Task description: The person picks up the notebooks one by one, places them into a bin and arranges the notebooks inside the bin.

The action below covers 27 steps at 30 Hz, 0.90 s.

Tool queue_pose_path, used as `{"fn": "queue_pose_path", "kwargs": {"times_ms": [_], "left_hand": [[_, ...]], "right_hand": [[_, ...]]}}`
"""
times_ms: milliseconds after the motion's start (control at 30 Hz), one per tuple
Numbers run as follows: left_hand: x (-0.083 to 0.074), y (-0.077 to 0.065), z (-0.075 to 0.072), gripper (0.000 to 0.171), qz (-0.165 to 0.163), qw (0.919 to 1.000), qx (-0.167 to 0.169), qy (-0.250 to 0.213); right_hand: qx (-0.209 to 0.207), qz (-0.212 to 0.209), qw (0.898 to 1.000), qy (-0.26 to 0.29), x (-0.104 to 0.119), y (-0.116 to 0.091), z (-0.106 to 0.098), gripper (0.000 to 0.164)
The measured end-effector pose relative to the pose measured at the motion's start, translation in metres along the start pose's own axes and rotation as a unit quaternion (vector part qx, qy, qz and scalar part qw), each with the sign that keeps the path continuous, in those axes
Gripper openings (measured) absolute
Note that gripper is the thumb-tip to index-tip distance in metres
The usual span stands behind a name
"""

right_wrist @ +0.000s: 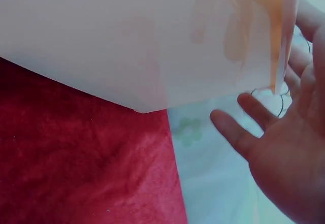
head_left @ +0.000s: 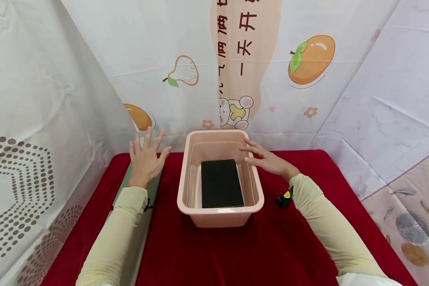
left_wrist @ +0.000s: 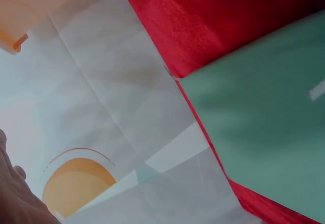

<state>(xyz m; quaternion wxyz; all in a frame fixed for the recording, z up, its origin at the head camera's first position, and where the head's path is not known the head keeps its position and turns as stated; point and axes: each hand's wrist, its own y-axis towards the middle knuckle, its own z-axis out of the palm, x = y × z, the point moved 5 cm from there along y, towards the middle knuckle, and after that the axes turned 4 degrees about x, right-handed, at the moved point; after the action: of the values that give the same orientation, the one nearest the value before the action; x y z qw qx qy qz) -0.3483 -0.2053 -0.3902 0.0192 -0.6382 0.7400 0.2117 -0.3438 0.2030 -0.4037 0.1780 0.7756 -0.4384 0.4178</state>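
Note:
A pink plastic bin point(head_left: 219, 209) stands in the middle of the red cloth, with a flat black rectangular item point(head_left: 221, 184) lying on its floor. At the bin's right side, my right hand point(head_left: 271, 161) has its fingers extended over the rim, loosely bent. The right wrist view shows these fingers point(right_wrist: 231, 130) beside the bin's outer wall point(right_wrist: 127, 46). My left hand point(head_left: 144, 165) is held left of the bin, fingers spread and nothing in them. Below it lies a flat green panel point(left_wrist: 254, 112), partly hidden by the hand and forearm in the head view.
Red cloth point(head_left: 186, 254) covers the table. A pale, long item point(head_left: 143, 242) lies along the left side under the forearm, adjoining the green panel. A printed curtain point(head_left: 146, 39) hangs close behind the bin, and more sheets hang at both sides.

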Motion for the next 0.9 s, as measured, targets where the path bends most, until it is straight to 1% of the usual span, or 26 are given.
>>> {"fn": "queue_pose_path", "kwargs": {"times_ms": [167,367,533,633,767,900], "left_hand": [[0.007,-0.003,0.004,0.073,-0.01,0.9999,0.003,-0.008],[0.018,-0.009,0.012,0.072,-0.029,0.9994,0.008,-0.019],[0.03,-0.015,0.013,0.074,-0.047,0.998,0.013,-0.039],[0.039,-0.018,0.014,0.075,-0.057,0.9973,0.017,-0.042],[0.05,-0.022,0.016,0.075,-0.069,0.9959,0.021,-0.054],[0.059,-0.028,0.016,0.076,-0.081,0.9934,0.018,-0.079]], "right_hand": [[-0.002,-0.022,0.999,0.043,-0.009,0.003,-0.005,0.045],[-0.001,-0.031,0.997,0.065,-0.013,0.003,-0.006,0.043],[-0.005,-0.029,0.998,0.056,-0.017,0.001,-0.006,0.042],[-0.009,-0.028,0.998,0.049,-0.017,0.0,-0.006,0.042],[-0.011,-0.035,0.998,0.046,-0.015,-0.001,-0.007,0.043],[-0.012,-0.039,0.998,0.046,-0.013,0.0,-0.006,0.045]]}}
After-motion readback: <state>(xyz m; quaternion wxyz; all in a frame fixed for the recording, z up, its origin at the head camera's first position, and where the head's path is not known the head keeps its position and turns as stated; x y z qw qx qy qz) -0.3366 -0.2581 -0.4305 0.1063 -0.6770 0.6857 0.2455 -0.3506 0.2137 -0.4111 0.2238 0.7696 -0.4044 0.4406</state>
